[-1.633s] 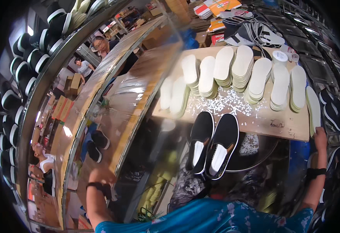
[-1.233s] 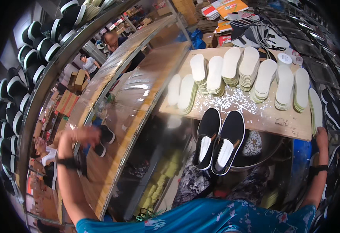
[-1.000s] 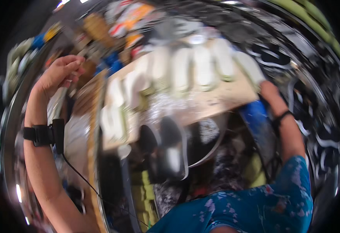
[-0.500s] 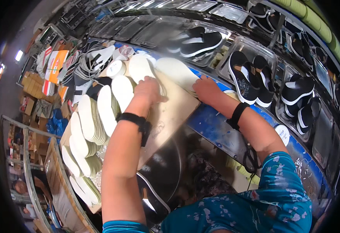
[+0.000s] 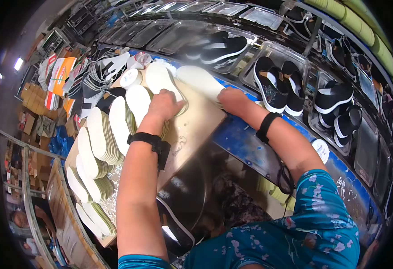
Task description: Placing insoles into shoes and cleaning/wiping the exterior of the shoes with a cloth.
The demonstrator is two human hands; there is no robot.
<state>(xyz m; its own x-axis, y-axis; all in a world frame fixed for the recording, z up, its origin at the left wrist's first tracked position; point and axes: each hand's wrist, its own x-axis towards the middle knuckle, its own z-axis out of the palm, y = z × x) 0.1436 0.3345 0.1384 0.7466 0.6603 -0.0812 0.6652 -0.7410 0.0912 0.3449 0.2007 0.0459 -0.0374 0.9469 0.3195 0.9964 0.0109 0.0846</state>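
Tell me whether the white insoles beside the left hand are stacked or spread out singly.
Stacked. The white insoles stand in several layered piles along the wooden board, thin edges showing; the left hand rests on one pile.

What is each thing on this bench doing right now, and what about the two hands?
Left hand: palm down on a white insole lying flat.
Right hand: pressing on another white insole, also flat.
Insole stacks: leaning in rows, overlapped.
Black shoe: lying on the bench near the person's body, partly hidden by the forearm.
Black shoes in clear trays: sitting in pairs.
Wooden board: flat under the insoles.
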